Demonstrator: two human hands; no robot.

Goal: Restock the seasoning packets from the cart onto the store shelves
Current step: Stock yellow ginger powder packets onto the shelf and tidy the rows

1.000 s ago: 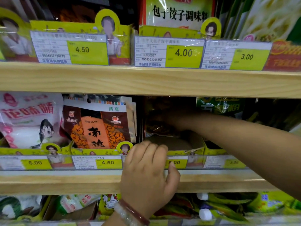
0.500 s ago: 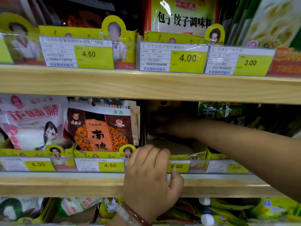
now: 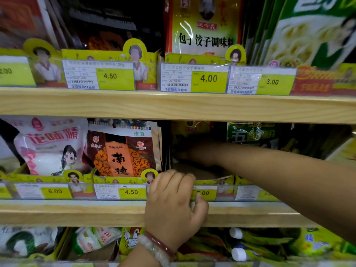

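Observation:
My left hand grips the front lip of a yellow cardboard display tray on the middle shelf, fingers curled over the lip and thumb on the price rail by the 5.00 tag. My right forearm reaches from the right deep into the same slot. My right hand sits in shadow against a dark yellow seasoning packet standing at the back, and its fingers are too dark to read. Brown-orange seasoning packets stand in the slot just to the left.
A white and pink packet stands at the far left and a green packet behind my right forearm. The upper shelf board hangs low over the slot and carries price tags and more packets. Green and yellow bags fill the bottom shelf.
Both hands keep their places at the tray and inside the slot. Only the view has shifted, with the shelves sitting slightly lower in the picture.

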